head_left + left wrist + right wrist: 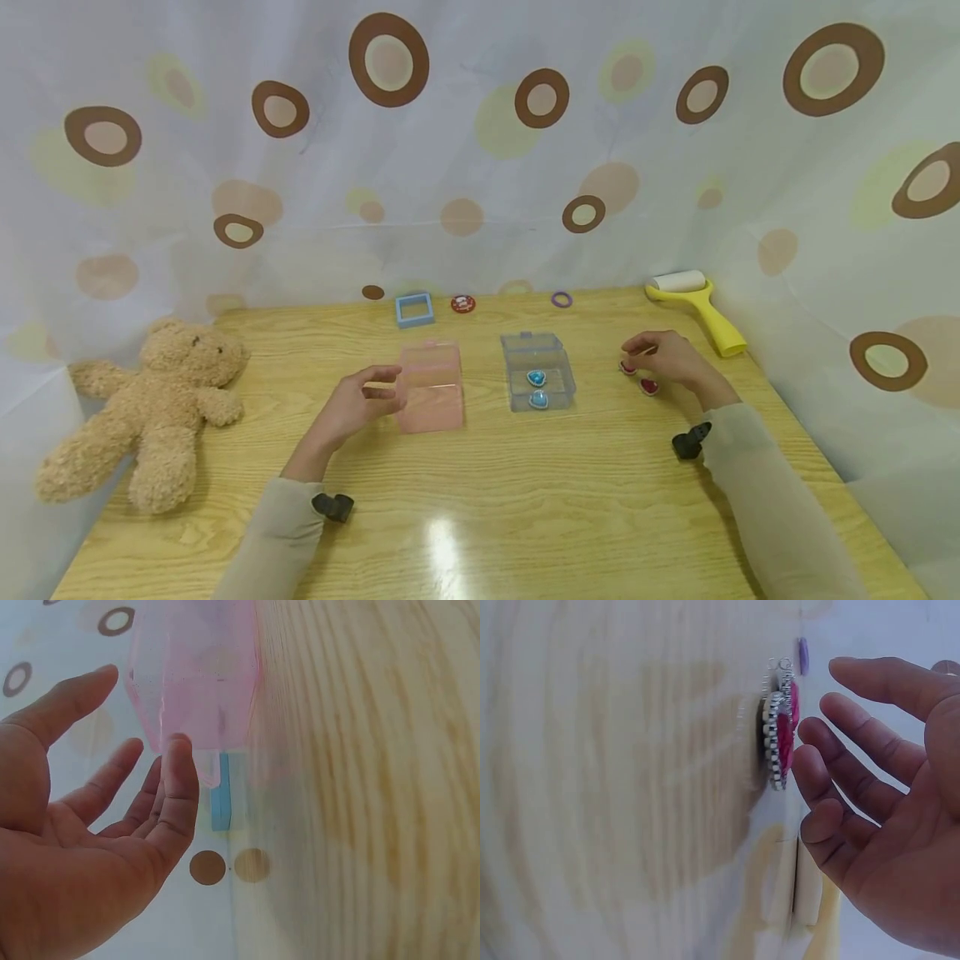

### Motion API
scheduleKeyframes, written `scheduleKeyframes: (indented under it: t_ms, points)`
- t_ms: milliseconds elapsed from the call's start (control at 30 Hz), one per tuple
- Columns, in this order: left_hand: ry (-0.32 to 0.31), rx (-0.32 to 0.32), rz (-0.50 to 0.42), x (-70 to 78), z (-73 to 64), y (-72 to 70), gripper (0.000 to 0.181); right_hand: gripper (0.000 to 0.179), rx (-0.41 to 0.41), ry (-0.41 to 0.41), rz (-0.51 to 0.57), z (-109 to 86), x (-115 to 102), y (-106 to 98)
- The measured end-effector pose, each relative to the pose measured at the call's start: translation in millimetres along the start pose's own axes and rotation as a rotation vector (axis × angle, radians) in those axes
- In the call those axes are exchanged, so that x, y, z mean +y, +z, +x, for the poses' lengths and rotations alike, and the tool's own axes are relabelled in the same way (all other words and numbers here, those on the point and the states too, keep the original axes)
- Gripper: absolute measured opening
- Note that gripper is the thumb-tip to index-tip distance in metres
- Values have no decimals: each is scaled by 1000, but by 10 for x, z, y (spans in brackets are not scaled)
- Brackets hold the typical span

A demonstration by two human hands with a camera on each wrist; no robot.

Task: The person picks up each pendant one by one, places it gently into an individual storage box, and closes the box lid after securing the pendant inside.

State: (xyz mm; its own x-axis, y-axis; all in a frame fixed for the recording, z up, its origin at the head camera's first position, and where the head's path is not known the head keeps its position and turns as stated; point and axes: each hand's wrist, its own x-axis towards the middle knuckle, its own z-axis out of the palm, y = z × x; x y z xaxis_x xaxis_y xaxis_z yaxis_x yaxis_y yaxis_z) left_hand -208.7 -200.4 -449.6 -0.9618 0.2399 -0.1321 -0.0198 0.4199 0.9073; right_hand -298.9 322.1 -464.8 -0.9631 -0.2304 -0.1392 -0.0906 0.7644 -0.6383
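Note:
My left hand (362, 406) hovers at the left side of an open pink plastic box (431, 408), fingers loosely bent; in the left wrist view the palm holds nothing, and whether a fingertip touches the box cannot be told. On the right, my right hand (667, 357) hangs over two red heart-shaped gems (649, 387) with silver beaded edges. Its fingers are relaxed, with nothing between them, close to the gems (781, 742) in the right wrist view. Between the hands stands an open clear grey box (558, 398) with two blue heart-shaped gems (537, 378) in it.
Along the back lie a blue square frame (402, 312), a red-and-white chip (462, 304) and a purple ring (562, 299). A yellow-handled lint roller (712, 317) lies at the back right. A teddy bear (161, 417) rests at the left edge of the wooden table (487, 500).

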Motion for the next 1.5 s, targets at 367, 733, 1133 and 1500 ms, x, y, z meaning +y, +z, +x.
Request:
scheduleKeyframes:
  t_ms: [367, 733, 1133, 1500]
  points:
    - [10, -76, 18, -70, 1, -33, 67, 41, -41, 24, -32, 49, 90, 40]
    - [-5, -70, 13, -48, 12, -35, 72, 42, -66, 40, -91, 61, 31, 36]
    - [24, -86, 42, -35, -5, -35, 72, 37, -69, 4, -129, 63, 36, 34]
    - [22, -111, 38, -52, -9, -41, 71, 40, -71, -2, -96, -2, -17, 7]
